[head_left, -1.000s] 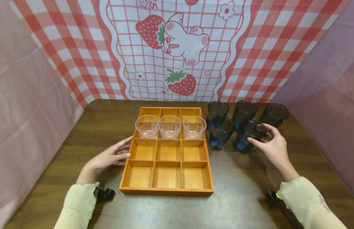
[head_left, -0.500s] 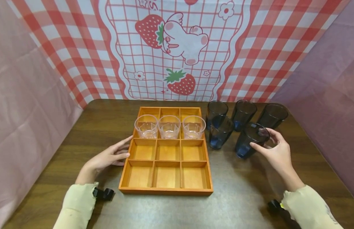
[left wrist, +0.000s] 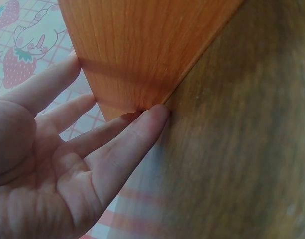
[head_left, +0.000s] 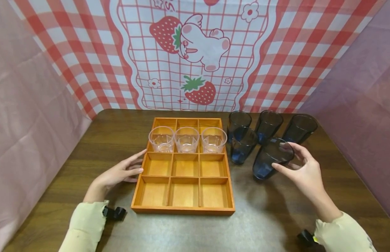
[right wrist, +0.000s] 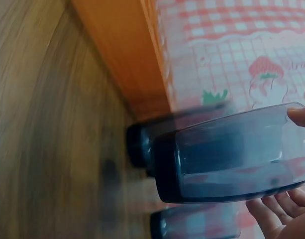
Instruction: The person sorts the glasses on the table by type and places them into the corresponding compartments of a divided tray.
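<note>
My right hand (head_left: 303,171) grips a dark blue-grey tumbler (head_left: 270,159) near its rim, thumb on the near side and fingers on the far side. The tumbler leans, its base toward the lower left; a shadow lies on the table below it. In the right wrist view, the same tumbler (right wrist: 227,154) shows its thick dark base. My left hand (head_left: 120,171) rests its fingertips against the left side of the wooden divided tray (head_left: 182,210). The left wrist view shows straight fingers (left wrist: 127,144) touching that tray wall (left wrist: 142,45).
Three clear cups (head_left: 187,140) stand in a row across the tray. Several more dark tumblers (head_left: 243,145) stand right of it on the brown table (head_left: 195,232). A red-and-white checked cloth (head_left: 195,63) hangs behind, and pinkish cloth (head_left: 34,105) covers the sides.
The right hand has drawn the dark tumbler out from the group, toward the near side, and tilted it. The left hand and the tray have stayed in place.
</note>
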{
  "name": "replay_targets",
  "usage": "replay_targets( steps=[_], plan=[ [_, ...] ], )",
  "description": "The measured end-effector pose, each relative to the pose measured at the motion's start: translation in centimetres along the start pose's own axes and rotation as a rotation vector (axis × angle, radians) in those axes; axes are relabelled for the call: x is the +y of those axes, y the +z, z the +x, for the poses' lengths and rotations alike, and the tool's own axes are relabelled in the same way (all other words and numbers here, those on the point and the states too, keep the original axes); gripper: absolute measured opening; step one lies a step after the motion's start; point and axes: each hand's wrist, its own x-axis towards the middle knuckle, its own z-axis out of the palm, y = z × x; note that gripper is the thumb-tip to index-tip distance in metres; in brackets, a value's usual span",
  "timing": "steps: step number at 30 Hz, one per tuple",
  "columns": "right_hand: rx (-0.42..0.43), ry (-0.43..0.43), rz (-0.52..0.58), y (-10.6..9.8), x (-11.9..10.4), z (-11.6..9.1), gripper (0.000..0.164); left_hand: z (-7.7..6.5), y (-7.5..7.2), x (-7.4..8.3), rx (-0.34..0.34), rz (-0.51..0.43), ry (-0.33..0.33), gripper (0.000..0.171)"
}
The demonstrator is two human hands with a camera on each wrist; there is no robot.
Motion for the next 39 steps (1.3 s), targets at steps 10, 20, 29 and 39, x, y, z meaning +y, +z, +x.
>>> replay_targets(
  steps=[10, 20, 29, 39],
  plan=[
    [-0.103, -0.061, 0.004, 2.4, -3.3, 0.1, 0.069, -0.2, 0.1, 0.1, 0.013, 0.007, -0.024, 0.070],
    [-0.193, -0.090, 0.066, 6.8, -6.1, 0.3, 0.071, -0.2, 0.0, 0.0, 0.011, 0.008, -0.016, 0.069],
    [-0.342, -0.033, 0.112, 11.3, -8.1, 0.7, 0.075, 0.0, 0.0, 0.0, 0.007, 0.013, -0.017, 0.069],
    [-0.449, -0.016, 0.220, 16.2, -10.6, 1.2, 0.076, 0.0, -0.1, 0.0, 0.014, 0.025, -0.019, 0.070]
  ],
)
